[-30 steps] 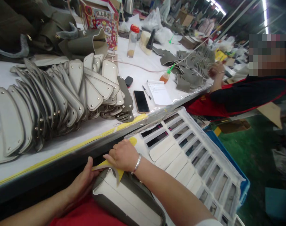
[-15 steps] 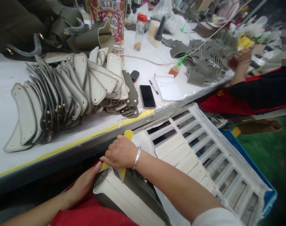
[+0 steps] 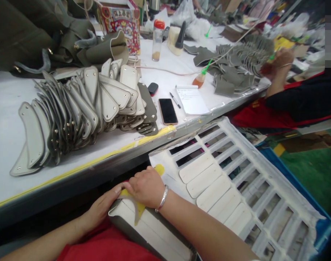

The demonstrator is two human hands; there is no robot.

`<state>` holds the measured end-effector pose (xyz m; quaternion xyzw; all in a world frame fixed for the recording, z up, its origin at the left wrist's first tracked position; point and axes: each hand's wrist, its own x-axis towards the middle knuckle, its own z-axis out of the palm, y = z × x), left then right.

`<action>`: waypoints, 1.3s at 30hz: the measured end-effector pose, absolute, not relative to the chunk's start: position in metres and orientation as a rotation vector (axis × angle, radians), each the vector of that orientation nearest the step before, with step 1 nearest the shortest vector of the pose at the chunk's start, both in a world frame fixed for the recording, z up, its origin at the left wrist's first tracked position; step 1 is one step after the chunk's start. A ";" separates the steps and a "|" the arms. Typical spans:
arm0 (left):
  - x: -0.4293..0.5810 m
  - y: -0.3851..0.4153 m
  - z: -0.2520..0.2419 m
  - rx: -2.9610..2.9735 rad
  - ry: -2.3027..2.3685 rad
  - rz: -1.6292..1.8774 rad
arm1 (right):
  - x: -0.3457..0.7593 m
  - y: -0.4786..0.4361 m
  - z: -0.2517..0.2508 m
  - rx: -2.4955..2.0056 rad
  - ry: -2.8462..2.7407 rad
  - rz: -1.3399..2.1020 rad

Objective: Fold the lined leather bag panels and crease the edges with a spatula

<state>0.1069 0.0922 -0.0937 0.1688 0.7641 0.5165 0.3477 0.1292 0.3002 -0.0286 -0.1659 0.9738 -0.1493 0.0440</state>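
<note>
A grey-green leather bag body with a pale strip along its face lies across my lap. My right hand, a silver bangle on its wrist, is closed around a flat yellow tool. The tool's pointed end rests over the pale strip, and its rounded end sticks out above the knuckles. My left hand grips the upper left edge of the bag body, thumb on top and close to the right hand's fingers. The left fingers under the edge are hidden.
Curved pale leather pieces with metal studs are heaped on the white table. A phone, a notepad and a glue bottle lie beyond. A slatted rack holds pale strips. At right is a co-worker's hand.
My right hand has come down a little and to the right. The yellow tool's point has swung left and lower, onto the pale strip. My left hand stays at the edge.
</note>
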 end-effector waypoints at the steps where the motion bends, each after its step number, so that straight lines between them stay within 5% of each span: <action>1: 0.107 0.098 -0.089 0.424 1.927 1.352 | 0.134 0.300 -0.029 -0.456 2.979 -0.460; 20: 0.079 0.119 -0.030 0.473 1.352 1.261 | 0.232 0.313 0.026 0.420 2.831 -0.324; 31: 0.079 0.108 -0.021 0.748 1.439 1.218 | 0.346 0.268 0.042 0.977 2.160 -2.056; 39: 0.084 0.097 -0.034 0.512 1.183 1.335 | 0.381 0.219 0.007 1.085 1.815 -2.574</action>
